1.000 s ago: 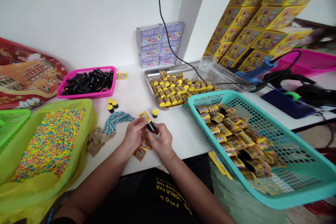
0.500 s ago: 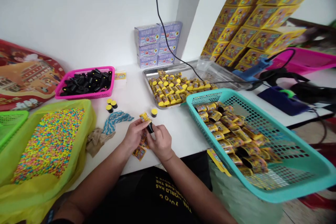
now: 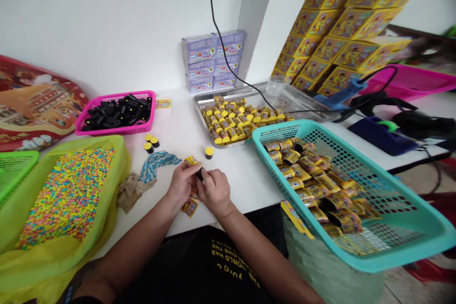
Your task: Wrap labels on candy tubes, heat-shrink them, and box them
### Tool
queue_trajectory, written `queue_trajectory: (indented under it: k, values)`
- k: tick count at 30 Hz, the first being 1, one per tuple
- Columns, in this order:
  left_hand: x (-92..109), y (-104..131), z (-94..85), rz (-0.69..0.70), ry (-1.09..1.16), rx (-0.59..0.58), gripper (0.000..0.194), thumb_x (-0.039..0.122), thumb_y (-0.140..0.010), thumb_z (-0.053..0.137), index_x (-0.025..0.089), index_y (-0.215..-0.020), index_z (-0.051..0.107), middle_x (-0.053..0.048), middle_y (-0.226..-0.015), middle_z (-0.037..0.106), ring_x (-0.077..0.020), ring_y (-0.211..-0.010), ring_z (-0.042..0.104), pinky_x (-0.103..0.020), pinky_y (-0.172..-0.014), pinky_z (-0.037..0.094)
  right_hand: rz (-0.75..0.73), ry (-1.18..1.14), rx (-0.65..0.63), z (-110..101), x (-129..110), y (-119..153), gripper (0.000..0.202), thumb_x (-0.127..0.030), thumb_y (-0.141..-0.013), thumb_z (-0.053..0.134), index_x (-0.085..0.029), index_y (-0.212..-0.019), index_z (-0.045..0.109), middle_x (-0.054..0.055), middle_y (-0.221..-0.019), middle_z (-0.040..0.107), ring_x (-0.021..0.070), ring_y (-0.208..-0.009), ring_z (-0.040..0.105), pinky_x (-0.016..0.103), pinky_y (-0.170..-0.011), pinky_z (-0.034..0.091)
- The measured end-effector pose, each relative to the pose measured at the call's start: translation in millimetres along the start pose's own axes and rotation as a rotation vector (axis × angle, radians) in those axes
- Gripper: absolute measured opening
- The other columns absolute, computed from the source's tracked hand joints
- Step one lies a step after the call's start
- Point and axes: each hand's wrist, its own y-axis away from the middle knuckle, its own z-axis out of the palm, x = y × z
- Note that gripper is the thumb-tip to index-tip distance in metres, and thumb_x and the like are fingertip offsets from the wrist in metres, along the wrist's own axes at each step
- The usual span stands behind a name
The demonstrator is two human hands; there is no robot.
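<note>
Near the table's front edge my left hand (image 3: 181,183) grips a yellow printed wrapper (image 3: 191,161). Against it my right hand (image 3: 215,192) has its fingers closed on a small black container (image 3: 200,174), whose end meets the wrapper. More printed wrappers (image 3: 190,206) lie on the table under my hands, partly hidden by them. Just beyond my hands stands a black container with a yellow top (image 3: 209,153). A few like it (image 3: 148,147) stand farther left, behind a blue-striped cloth (image 3: 158,162).
Left are a yellow-lined bin of coloured candies (image 3: 123,156) and a pink basket (image 3: 152,114) of black containers. A metal tray (image 3: 213,145) holds yellow-topped containers. Right, a turquoise basket (image 3: 402,190) holds wrapped pieces. Purple boxes (image 3: 199,50) and yellow boxes (image 3: 356,21) are stacked behind.
Both hands, with the wrapper and black container, have shifted slightly left. The wrapper now sits lower and less of the black container shows.
</note>
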Motion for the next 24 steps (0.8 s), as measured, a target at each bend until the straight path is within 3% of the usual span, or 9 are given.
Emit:
queue_trajectory:
  k: [6,12,24]
  values:
    - [1,2,1.1,-0.033,0.026,-0.014,0.033,0.019,-0.053,0.088,0.014,-0.081,0.070,0.001,-0.076,0.068,-0.0098,-0.069,0.060,-0.023,-0.072,0.045,0.016,-0.008,0.003,-1,-1,-1,0.025,-0.014,-0.088,0.053,-0.017,-0.113,0.052,0.006,-0.080,0.058,0.0196,-0.071,0.051,0.033,-0.062,0.041]
    - [1,1,-0.5,-0.110,0.118,-0.047,0.035,0.038,-0.062,0.085,0.012,-0.081,0.072,-0.003,-0.075,0.068,-0.0138,-0.071,0.062,-0.026,-0.073,0.047,0.112,-0.081,0.065,1,0,-1,0.023,-0.018,-0.089,0.059,-0.015,-0.111,0.053,0.006,-0.080,0.057,0.0194,-0.070,0.053,0.033,-0.063,0.046]
    - [-6,5,0.5,-0.063,0.024,-0.020,0.030,0.028,-0.058,0.087,0.013,-0.077,0.071,-0.003,-0.073,0.070,-0.0126,-0.066,0.062,-0.024,-0.066,0.047,0.188,-0.181,0.045,0,0,-2,0.026,-0.022,-0.090,0.058,-0.018,-0.114,0.051,0.004,-0.078,0.057,0.0177,-0.065,0.055,0.031,-0.058,0.048]
